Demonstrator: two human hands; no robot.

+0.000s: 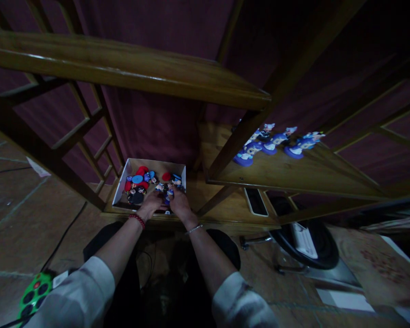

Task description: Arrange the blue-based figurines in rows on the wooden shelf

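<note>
Both of my hands reach into a shallow white box (pixel 122 184) on the low wooden shelf. Small figurines with round bases (pixel 137 179) in red, blue and black lie jumbled in its left half. My right hand (pixel 180 202) has its fingers closed round a small blue-and-white figurine (pixel 170 193). Close beside it, my left hand (pixel 152 201) is bent over the box, its fingertips near that same figurine. Dim light and the backs of the hands hide what the left fingers touch. Another figurine with a blue base (pixel 176 180) lies by the box's right wall.
Several blue-based figurines (pixel 271 142) stand on a higher wooden shelf (pixel 314 175) to the right. A wooden bar (pixel 130 68) crosses above the box. A white-rimmed black tray (pixel 256 202) lies on the low shelf. A round black stool (pixel 323 248) and a green power strip (pixel 36 294) are on the floor.
</note>
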